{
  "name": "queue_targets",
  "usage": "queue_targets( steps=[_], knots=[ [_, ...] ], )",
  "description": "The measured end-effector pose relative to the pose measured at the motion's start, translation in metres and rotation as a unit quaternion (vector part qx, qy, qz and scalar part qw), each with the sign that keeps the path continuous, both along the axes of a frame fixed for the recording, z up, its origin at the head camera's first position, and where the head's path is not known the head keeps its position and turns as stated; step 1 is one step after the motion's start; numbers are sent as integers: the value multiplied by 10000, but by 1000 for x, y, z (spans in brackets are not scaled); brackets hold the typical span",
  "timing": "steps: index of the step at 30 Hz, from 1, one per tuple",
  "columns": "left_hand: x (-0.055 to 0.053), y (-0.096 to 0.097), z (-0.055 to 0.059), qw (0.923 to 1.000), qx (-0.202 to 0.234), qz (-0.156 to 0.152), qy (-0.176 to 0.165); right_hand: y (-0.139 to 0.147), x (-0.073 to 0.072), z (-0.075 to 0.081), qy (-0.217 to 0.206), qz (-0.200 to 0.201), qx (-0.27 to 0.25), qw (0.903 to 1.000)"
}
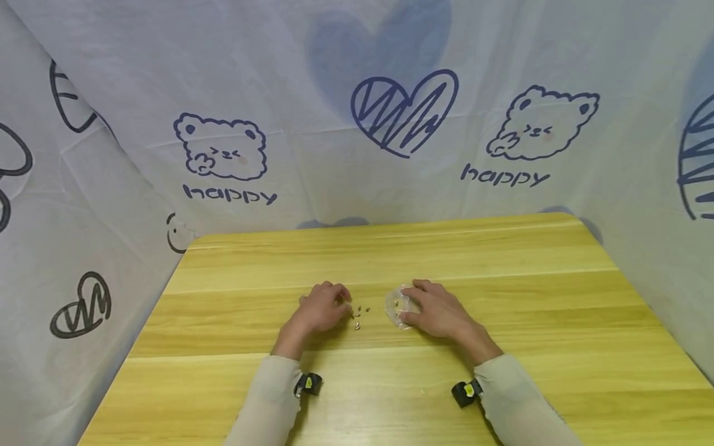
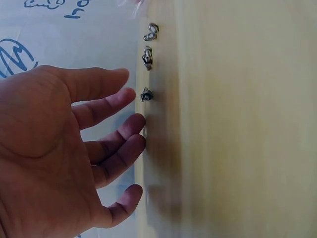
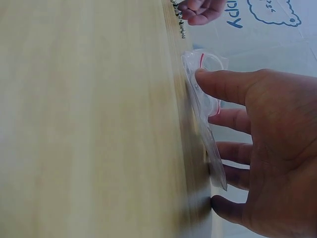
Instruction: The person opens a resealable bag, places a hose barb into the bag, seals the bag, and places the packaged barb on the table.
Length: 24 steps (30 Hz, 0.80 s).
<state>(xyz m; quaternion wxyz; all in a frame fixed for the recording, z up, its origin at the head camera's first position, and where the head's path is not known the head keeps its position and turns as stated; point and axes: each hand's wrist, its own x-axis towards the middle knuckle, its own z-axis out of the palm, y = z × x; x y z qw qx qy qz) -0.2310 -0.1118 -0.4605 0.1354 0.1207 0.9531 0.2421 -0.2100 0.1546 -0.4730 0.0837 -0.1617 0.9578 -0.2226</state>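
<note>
Both hands rest on a yellow wooden table (image 1: 502,266). My left hand (image 1: 322,308) lies knuckles up, with its relaxed fingertips (image 2: 134,121) touching the wood and nothing in them. Just right of those fingertips lie a few small metal pieces (image 1: 359,313), seen in the left wrist view as a row (image 2: 147,57). My right hand (image 1: 440,310) lies over a small clear zip bag (image 1: 397,308), and its straight fingers press the bag (image 3: 203,99) flat against the table. The bag has a red seal line and holds a few small bits.
A white cloth printed with blue bears, hearts and "happy" (image 1: 229,155) walls the table at the back and on both sides. Small black cameras (image 1: 308,384) sit on both wrists. My left hand's fingertips (image 3: 198,10) show at the top of the right wrist view.
</note>
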Motion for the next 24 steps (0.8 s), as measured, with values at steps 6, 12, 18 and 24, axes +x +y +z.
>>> queue_targets(
  steps=[6, 12, 18, 24],
  knots=[
    [2, -8, 3, 9998, -111, -96, -104, 0, -1, 2, -41, 24, 27, 10000],
    [4, -15, 3, 9993, -174, -286, -136, 1, 0, 0, -91, 38, 60, 9999],
    [4, -17, 1, 9994, -112, -319, -102, 1, -1, 1, -66, 62, 39, 10000],
    [6, -16, 2, 9995, -196, -224, -52, 0, 0, 0, -32, 92, 44, 9999]
  ],
)
